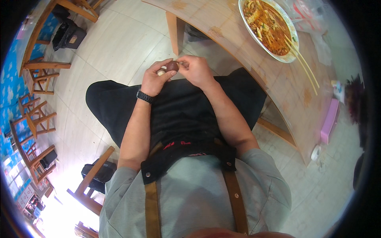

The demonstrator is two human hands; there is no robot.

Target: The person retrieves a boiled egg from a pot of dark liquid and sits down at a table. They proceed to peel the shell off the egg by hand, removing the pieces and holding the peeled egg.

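In my left hand (155,73), which has a black watch (145,96) at its wrist, I hold a smooth, dark brown round item (172,66). A smaller, pale, clove-like piece (161,72) sits beside it against my fingers. What the two exactly are is too small to tell. My right hand (195,70) meets the brown item from the other side, with thumb and forefinger pinched at its edge. Both hands are above my lap, over a black apron (184,113). My right fingertips are partly hidden.
To my right is a wooden table (268,74) with a bowl of red, oily soupy food (268,26). Chopsticks (302,64) rest on its rim. Beyond are a clear plastic bag (309,17) and a purple box (329,121). Wooden stools (41,119) and a black-lined bin (70,35) stand leftward.
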